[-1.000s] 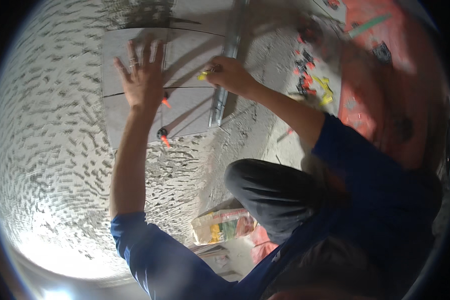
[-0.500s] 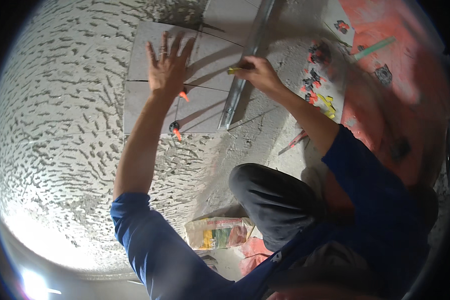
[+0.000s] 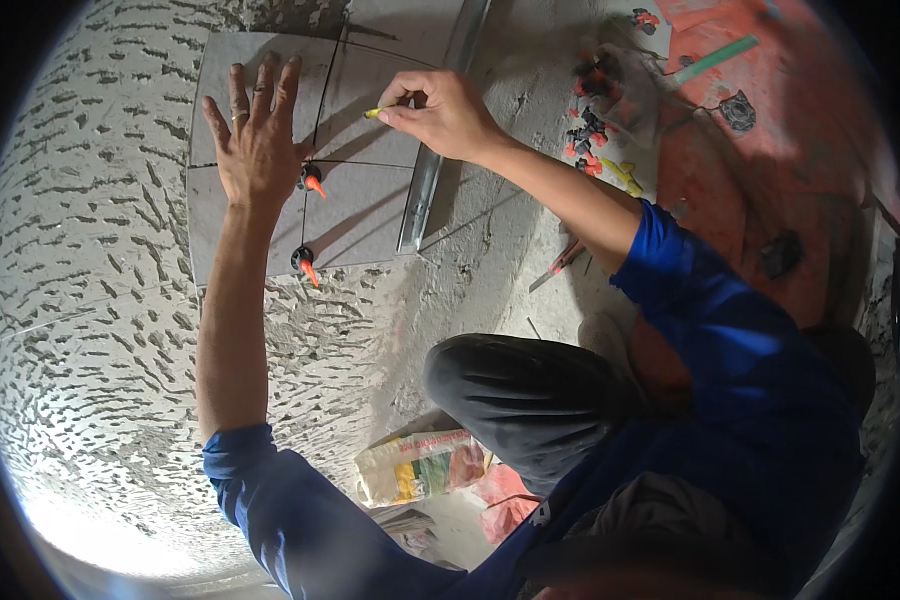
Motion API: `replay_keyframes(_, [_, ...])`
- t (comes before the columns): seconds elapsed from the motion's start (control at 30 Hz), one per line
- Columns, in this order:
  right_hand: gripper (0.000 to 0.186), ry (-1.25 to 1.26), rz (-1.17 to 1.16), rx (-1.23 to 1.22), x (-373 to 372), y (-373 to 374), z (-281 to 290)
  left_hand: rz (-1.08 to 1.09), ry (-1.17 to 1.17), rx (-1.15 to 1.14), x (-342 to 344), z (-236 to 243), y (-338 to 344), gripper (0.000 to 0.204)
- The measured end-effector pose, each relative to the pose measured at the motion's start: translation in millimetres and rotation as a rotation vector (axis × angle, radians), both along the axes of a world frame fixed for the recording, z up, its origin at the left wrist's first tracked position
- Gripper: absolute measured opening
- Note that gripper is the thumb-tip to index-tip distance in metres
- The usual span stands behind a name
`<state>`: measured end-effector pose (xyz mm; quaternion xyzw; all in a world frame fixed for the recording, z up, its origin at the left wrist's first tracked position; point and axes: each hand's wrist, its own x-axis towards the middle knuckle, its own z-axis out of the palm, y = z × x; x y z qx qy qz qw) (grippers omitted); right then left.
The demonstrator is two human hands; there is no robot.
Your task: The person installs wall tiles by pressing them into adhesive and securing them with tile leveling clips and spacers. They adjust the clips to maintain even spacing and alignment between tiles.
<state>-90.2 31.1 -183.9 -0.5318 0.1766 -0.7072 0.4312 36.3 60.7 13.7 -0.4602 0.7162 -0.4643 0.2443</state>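
My left hand [image 3: 255,145] lies flat with fingers spread on a light grey tile [image 3: 210,75] of the wall. Between the fingertips of my right hand [image 3: 440,112] is pinched a small yellow plastic piece [image 3: 373,113], held in front of the neighbouring tile [image 3: 355,85]. By the wrist of my left hand, a black tile leveler [image 3: 312,181] with an orange handle sits at the joint where tiles meet. A second leveler [image 3: 305,262] of the same kind is at the lower end of that joint.
A metal profile [image 3: 420,200] runs along the tiles' right edge. Ridged mortar [image 3: 120,250] covers the wall to the left. Loose black and red leveler parts [image 3: 588,135] and yellow pieces [image 3: 625,178] lie on the right, near a red sheet [image 3: 705,200]. A printed bag [image 3: 420,468] lies below.
The view has shifted, so the tiles appear farther left. My right hand has moved from the metal profile to over the tile, still pinching the yellow piece. My left hand stays on its tile.
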Motion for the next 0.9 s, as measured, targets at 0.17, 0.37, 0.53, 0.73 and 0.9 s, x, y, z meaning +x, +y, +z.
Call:
replay_keyframes(0.17, [0.009, -0.059, 0.045, 0.08, 22.2, 1.8, 25.3, -0.01, 0.001, -0.058, 8.2, 1.3, 2.7, 0.101])
replay_keyframes(0.37, [0.02, -0.033, 0.134, 0.271, 45.0, 0.3, 40.5, -0.026, -0.075, -0.069, 10.3, 5.6, 2.8, 0.082])
replay_keyframes(0.53, [0.016, -0.07, 0.239, 0.418, 60.0, -2.9, 43.7, -0.033, -0.036, -0.043, 9.2, 7.9, 2.9, 0.08])
replay_keyframes(0.73, [0.013, -0.136, 0.293, 0.4, 64.4, -3.4, 43.7, 0.012, -0.071, -0.05, 5.3, 10.6, 3.0, 0.079])
replay_keyframes(0.9, [0.014, -0.114, 0.237, 0.342, 62.6, -1.0, 44.3, 0.023, -0.071, -0.044, 1.6, 12.4, 4.0, 0.078])
